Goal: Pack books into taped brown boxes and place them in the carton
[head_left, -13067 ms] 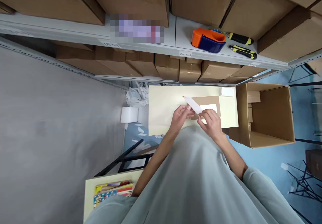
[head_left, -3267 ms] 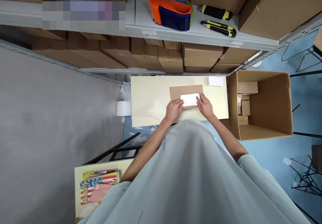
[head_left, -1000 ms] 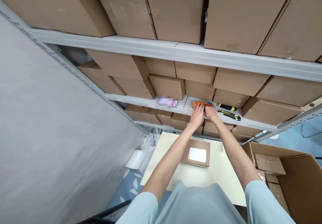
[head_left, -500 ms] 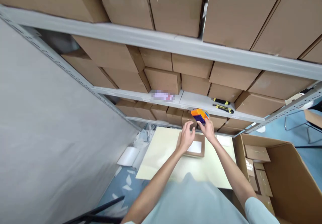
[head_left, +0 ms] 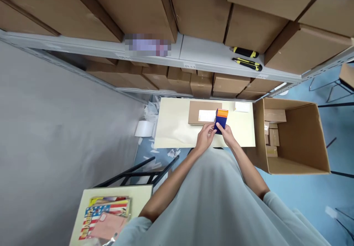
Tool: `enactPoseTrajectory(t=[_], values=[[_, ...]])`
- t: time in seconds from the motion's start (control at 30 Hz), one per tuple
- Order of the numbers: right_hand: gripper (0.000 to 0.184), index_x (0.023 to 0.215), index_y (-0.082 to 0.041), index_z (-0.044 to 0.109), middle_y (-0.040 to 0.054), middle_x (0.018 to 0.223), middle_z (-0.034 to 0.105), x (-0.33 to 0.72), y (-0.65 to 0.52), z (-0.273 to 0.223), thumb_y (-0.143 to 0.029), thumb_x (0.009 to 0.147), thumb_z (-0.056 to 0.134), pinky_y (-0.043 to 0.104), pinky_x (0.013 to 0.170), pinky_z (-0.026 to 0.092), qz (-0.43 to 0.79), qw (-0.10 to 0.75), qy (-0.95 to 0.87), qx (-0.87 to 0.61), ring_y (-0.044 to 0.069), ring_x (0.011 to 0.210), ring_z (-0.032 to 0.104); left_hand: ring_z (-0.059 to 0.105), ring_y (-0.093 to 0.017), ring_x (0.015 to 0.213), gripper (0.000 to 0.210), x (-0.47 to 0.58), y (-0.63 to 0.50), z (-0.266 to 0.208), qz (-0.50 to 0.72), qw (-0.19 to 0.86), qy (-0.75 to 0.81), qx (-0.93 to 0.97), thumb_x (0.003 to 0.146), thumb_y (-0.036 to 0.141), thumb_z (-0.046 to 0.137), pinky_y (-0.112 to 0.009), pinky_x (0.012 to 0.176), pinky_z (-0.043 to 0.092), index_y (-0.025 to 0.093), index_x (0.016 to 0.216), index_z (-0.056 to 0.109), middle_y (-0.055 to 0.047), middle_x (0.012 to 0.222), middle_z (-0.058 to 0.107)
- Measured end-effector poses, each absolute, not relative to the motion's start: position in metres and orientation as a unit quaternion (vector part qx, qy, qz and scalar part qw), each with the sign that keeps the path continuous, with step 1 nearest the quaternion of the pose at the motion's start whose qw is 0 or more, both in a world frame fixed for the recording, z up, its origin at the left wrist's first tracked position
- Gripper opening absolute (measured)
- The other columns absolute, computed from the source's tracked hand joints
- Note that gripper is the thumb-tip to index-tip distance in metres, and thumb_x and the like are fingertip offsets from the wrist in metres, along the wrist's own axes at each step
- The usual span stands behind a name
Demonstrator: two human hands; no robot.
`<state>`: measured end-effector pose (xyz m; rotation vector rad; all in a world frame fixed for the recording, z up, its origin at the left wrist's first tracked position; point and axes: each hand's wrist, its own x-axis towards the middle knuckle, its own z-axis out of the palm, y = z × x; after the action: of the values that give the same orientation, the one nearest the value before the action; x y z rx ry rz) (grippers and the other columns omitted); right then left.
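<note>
An orange and dark blue tape dispenser (head_left: 221, 121) is in my right hand (head_left: 227, 134), with the thumb lying along its blue side. My left hand (head_left: 205, 138) is closed at the lower left edge of the dispenser, its fingertips pressed together there; what lies between them is too small to see. Just beyond my hands, a flat cardboard box (head_left: 194, 113) lies on the cream table (head_left: 177, 137). It carries a white label (head_left: 207, 115), whose right end is partly covered by the dispenser.
A large open carton (head_left: 301, 139) with several small boxes stands right of the table. Ahead, a shelf (head_left: 204, 50) of cardboard boxes holds two yellow-black utility knives (head_left: 247, 63). White cards (head_left: 242, 107) sit at the table's back right. A side table (head_left: 141, 192) bears magazines at lower left.
My view has tipped downward. The tape dispenser has come down closer to my body and turned more upright. My left hand, apart from it before, has closed at its lower edge.
</note>
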<state>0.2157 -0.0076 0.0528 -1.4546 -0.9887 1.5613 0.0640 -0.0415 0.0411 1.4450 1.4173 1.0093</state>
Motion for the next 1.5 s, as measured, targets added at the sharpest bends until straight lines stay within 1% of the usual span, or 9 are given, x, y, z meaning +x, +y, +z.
enactPoseTrajectory(t=[0.1, 0.23, 0.33, 0.53, 0.7, 0.97, 1.13, 1.33, 1.5], values=[[0.060, 0.095, -0.019, 0.073, 0.0061, 0.091, 0.079, 0.223, -0.014, 0.058, -0.078, 0.083, 0.077, 0.041, 0.093, 0.059, 0.599, 0.384, -0.412, -0.570, 0.025, 0.094, 0.072, 0.076, -0.020, 0.098, 0.036, 0.062, -0.038, 0.044, 0.405, 0.465, 0.550, 0.562, 0.102, 0.038, 0.069, -0.036, 0.090, 0.065, 0.024, 0.135, 0.070, -0.010, 0.125, 0.075], [0.059, 0.107, -0.020, 0.070, 0.0076, 0.095, 0.080, 0.231, -0.021, 0.064, -0.076, 0.089, 0.074, 0.040, 0.088, 0.061, 0.582, 0.373, -0.460, -0.557, 0.025, 0.090, 0.075, 0.073, -0.026, 0.123, 0.057, 0.052, -0.017, 0.063, 0.457, 0.463, 0.545, 0.530, 0.097, 0.042, 0.076, -0.041, 0.101, 0.063, 0.025, 0.149, 0.061, -0.015, 0.142, 0.071], [0.060, 0.114, -0.021, 0.067, 0.0079, 0.097, 0.081, 0.239, -0.027, 0.064, -0.075, 0.090, 0.074, 0.043, 0.090, 0.063, 0.577, 0.346, -0.484, -0.560, 0.026, 0.091, 0.077, 0.069, -0.026, 0.129, 0.047, 0.043, 0.002, 0.087, 0.462, 0.448, 0.526, 0.556, 0.101, 0.042, 0.070, -0.040, 0.104, 0.061, 0.026, 0.145, 0.064, -0.013, 0.144, 0.069], [0.056, 0.124, -0.022, 0.070, 0.0102, 0.113, 0.082, 0.256, -0.038, 0.063, -0.070, 0.094, 0.073, 0.049, 0.102, 0.061, 0.517, 0.281, -0.563, -0.580, 0.032, 0.107, 0.077, 0.071, -0.024, 0.115, 0.025, 0.035, 0.026, 0.114, 0.386, 0.437, 0.506, 0.635, 0.101, 0.041, 0.069, -0.037, 0.094, 0.061, 0.025, 0.118, 0.078, -0.009, 0.122, 0.078], [0.058, 0.138, -0.022, 0.066, 0.0122, 0.123, 0.080, 0.267, -0.043, 0.064, -0.062, 0.098, 0.072, 0.051, 0.102, 0.062, 0.480, 0.247, -0.599, -0.591, 0.035, 0.112, 0.077, 0.071, -0.022, 0.105, 0.022, 0.038, 0.027, 0.113, 0.346, 0.454, 0.503, 0.649, 0.100, 0.038, 0.069, -0.034, 0.086, 0.062, 0.025, 0.113, 0.081, -0.007, 0.114, 0.080], [0.052, 0.138, -0.021, 0.065, 0.0149, 0.128, 0.077, 0.287, -0.040, 0.060, -0.056, 0.100, 0.073, 0.051, 0.103, 0.061, 0.432, 0.192, -0.670, -0.573, 0.036, 0.118, 0.074, 0.070, -0.020, 0.091, 0.021, 0.041, 0.032, 0.111, 0.307, 0.492, 0.490, 0.651, 0.100, 0.043, 0.071, -0.034, 0.086, 0.059, 0.025, 0.103, 0.082, -0.006, 0.106, 0.079], [0.046, 0.129, -0.021, 0.066, 0.0145, 0.119, 0.077, 0.299, -0.040, 0.057, -0.056, 0.101, 0.073, 0.051, 0.100, 0.061, 0.421, 0.148, -0.698, -0.559, 0.035, 0.112, 0.074, 0.068, -0.021, 0.089, 0.025, 0.045, 0.027, 0.106, 0.282, 0.490, 0.489, 0.664, 0.102, 0.045, 0.068, -0.034, 0.081, 0.055, 0.024, 0.098, 0.081, -0.005, 0.098, 0.078], [0.045, 0.127, -0.022, 0.066, 0.0152, 0.114, 0.077, 0.316, -0.042, 0.049, -0.059, 0.101, 0.072, 0.051, 0.097, 0.061, 0.436, 0.082, -0.717, -0.537, 0.037, 0.109, 0.074, 0.067, -0.023, 0.095, 0.025, 0.051, -0.002, 0.089, 0.293, 0.441, 0.517, 0.673, 0.109, 0.043, 0.060, -0.037, 0.091, 0.054, 0.026, 0.099, 0.076, -0.005, 0.100, 0.076], [0.040, 0.110, -0.025, 0.069, 0.0112, 0.101, 0.076, 0.339, -0.052, 0.039, -0.064, 0.105, 0.062, 0.049, 0.087, 0.062, 0.462, 0.006, -0.741, -0.487, 0.035, 0.100, 0.074, 0.066, -0.023, 0.089, 0.031, 0.067, -0.037, 0.058, 0.297, 0.457, 0.561, 0.623, 0.108, 0.051, 0.059, -0.037, 0.085, 0.055, 0.027, 0.096, 0.074, -0.006, 0.095, 0.075]])
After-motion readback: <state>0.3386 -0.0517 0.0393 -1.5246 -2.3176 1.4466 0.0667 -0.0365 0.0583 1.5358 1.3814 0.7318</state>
